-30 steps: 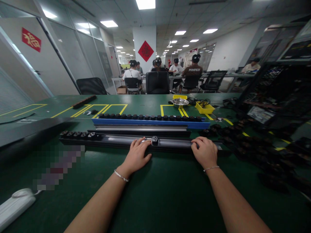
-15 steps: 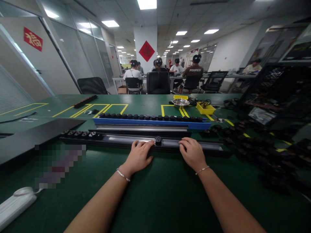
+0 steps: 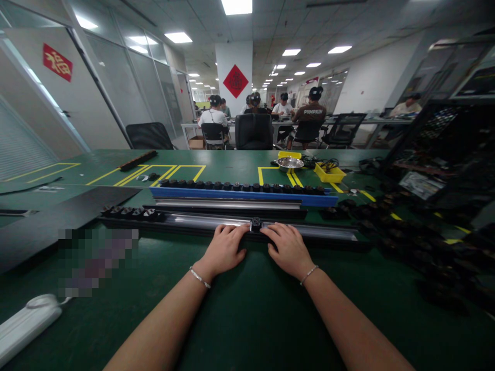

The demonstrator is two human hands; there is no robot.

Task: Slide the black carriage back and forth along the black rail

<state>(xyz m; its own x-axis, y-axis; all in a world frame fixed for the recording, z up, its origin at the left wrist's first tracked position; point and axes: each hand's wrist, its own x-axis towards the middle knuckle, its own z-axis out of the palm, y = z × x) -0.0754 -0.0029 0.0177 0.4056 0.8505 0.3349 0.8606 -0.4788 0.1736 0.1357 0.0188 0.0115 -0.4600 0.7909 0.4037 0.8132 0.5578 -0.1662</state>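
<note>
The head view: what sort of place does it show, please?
Probably a shared workroom in an open office: a green worktable with yellow markings, small black parts lined along a blue rail, and seated people beyond.

Left hand (image 3: 226,248): bare from fingertips to wrist
Left bracelet (image 3: 200,277): narrow, pale silvery loop with a bead-like texture, material too small to tell
Right hand (image 3: 289,248): bare likewise
Right bracelet (image 3: 309,275): slim silvery-grey loop, finely segmented
Forearms (image 3: 162,320): both bare as far as they show
</note>
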